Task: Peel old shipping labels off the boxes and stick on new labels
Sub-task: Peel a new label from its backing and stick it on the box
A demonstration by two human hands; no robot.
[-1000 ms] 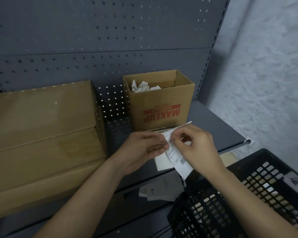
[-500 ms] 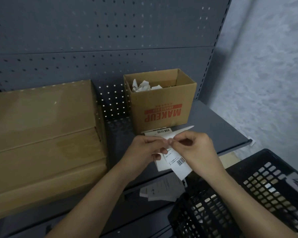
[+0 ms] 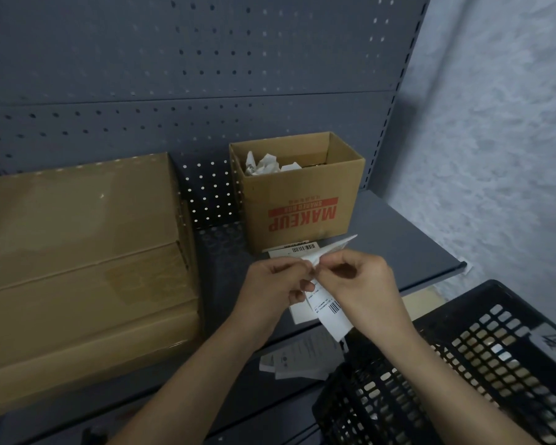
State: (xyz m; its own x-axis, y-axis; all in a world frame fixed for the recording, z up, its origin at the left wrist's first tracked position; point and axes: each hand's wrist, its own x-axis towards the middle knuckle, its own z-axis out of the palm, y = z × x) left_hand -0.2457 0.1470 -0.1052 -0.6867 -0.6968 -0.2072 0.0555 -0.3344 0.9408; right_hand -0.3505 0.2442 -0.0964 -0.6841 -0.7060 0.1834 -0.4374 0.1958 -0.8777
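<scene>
A white shipping label (image 3: 332, 313) with a barcode hangs between my two hands above the grey shelf (image 3: 398, 239). My left hand (image 3: 276, 284) pinches its upper edge, and my right hand (image 3: 360, 281) pinches the same corner, where a thin sheet (image 3: 334, 247) sticks up and to the right. More labels (image 3: 297, 250) lie flat on the shelf under my hands. A large closed cardboard box (image 3: 84, 261) stands at the left. A small open box (image 3: 302, 200) printed MAKEUP stands behind my hands.
Crumpled white paper scraps (image 3: 264, 163) fill the small box. A black plastic crate (image 3: 469, 367) stands at the lower right. Loose papers (image 3: 299, 358) lie on a lower shelf. A perforated grey panel (image 3: 190, 75) backs the shelf; a pale wall is at the right.
My hands have stayed together on the label. The thin sheet has lifted a little further up and right from the label's top corner.
</scene>
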